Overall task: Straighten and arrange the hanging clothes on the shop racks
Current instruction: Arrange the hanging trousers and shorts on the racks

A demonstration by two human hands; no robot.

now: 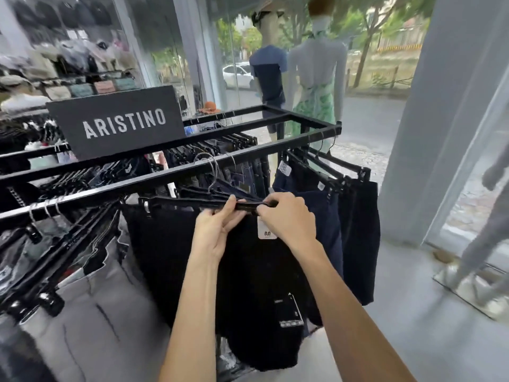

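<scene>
A black metal rack carries clip hangers with trousers and shorts. In front of me a black garment hangs from a black clip hanger with a white tag at its waistband. My left hand pinches the hanger bar near its right end. Beside it, touching, my right hand grips the right end of the same hanger at the clip. Navy shorts hang to the right, grey trousers to the left.
A black "ARISTINO" sign stands on the rack top. Two dressed mannequins face the shop window behind the rack. A grey pillar and another mannequin's legs on a plate stand at right. Shelves of bags line the far left.
</scene>
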